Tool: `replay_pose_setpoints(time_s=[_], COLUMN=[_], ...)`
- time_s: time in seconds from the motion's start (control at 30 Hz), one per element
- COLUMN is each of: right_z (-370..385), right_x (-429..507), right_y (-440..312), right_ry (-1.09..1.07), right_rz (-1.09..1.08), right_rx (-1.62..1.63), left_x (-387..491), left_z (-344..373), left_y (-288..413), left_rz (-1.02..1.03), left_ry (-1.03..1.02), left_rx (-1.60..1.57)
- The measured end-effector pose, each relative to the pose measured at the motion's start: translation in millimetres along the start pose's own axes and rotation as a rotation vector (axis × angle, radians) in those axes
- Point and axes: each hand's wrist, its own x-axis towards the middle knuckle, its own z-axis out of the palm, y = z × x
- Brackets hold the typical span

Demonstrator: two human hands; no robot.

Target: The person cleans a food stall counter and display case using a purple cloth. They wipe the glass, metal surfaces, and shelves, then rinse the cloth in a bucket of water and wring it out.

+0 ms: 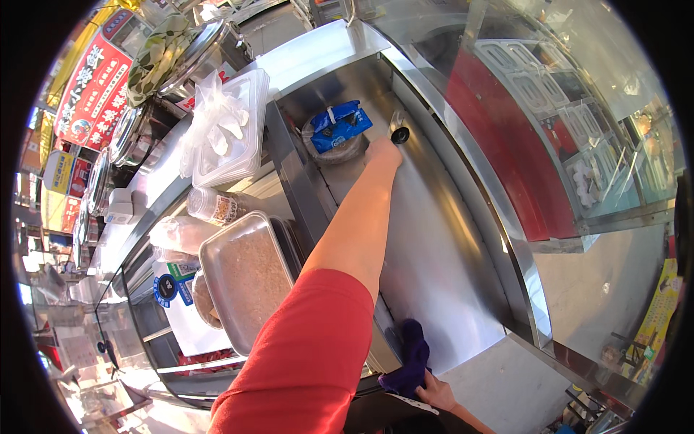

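Note:
My left hand [384, 152], at the end of a red sleeve, reaches to the far part of a stainless steel counter trough [434, 238]. Its fingers are curled and mostly hidden, so I cannot tell whether they grip anything. Right by it is a clear container with a black round cap [400, 135]. Left of this hand, a blue soft plastic packet [340, 128] rests on a round greyish bundle [339, 152]. Low in view, my right hand [436, 391] holds a dark purple cloth [415, 352] that lies over the near edge of the trough.
Left of the trough stand a metal tray [246, 282], stacked plastic cups [214, 205] and clear lids [238, 138] with plastic gloves [219, 122] on top. Lidded steel pots [203, 57] line the outer ledge. A glass case [542, 125] is on the right.

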Motion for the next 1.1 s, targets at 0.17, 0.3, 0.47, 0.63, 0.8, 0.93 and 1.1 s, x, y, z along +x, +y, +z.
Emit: replay_pose_setpoints(time_s=[0.17, 0.3, 0.47, 0.63, 0.8, 0.93, 1.1], right_z=[6.4, 0.1, -6.9, -18.3, -44.0, -75.8, -152.5], right_x=[11.0, 20.1, 22.0, 19.4, 14.4, 21.1, 79.1], right_y=[5.7, 11.9, 7.0, -7.3, -38.6, -73.0, -106.2], right_ry=[-0.018, -0.086, -0.122, -0.017, -0.046, 0.529, 0.589], right_rz=[0.009, -0.008, 0.031, -0.156, 0.065, -0.6, -0.292], right_rx=[0.051, 0.056, 0.068, 0.054, 0.087, -0.084, 0.047], left_x=[22.4, 23.7, 18.6, 18.7, 7.1, -38.2, -77.9], left_z=[4.8, 2.1, 2.3, 15.3, -2.8, -73.5, -209.5], left_y=[-12.8, -24.2, -29.8, -28.6, -28.2, -18.2, -47.5], left_rz=[-0.101, -0.17, -0.311, -0.395, -0.399, 0.335, 0.633], left_ry=[-0.025, 0.069, -0.066, -0.041, -0.139, -0.19, 0.42], left_rx=[0.115, 0.139, 0.05, 0.171, 0.152, 0.226, -0.089])
